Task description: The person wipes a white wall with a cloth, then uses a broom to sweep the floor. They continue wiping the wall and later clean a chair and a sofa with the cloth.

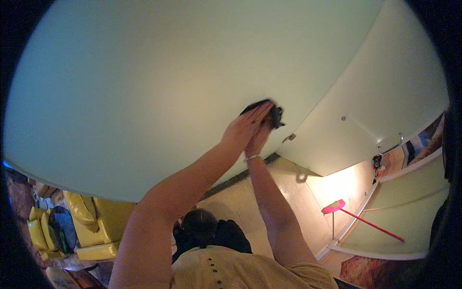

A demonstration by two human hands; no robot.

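Observation:
My left hand [242, 126] lies with its fingers stretched across a bunched black cloth [277, 115], pressing it against a large pale green frosted panel [162, 83]. Close beside it, my right hand [260, 136] is also at the cloth, its fingers partly hidden by the left hand and the fabric. A light band circles the right wrist. Both arms reach up and forward from my body, and the cloth is near the panel's lower right part.
Right of the panel, a metal hinge [289, 138] joins a pale door [325, 144] with a metal handle [391, 144]. A red-handled broom [371, 224] with a pink head leans farther right. Yellow padded seating [108, 220] stands at left, above the wood-look floor [231, 213].

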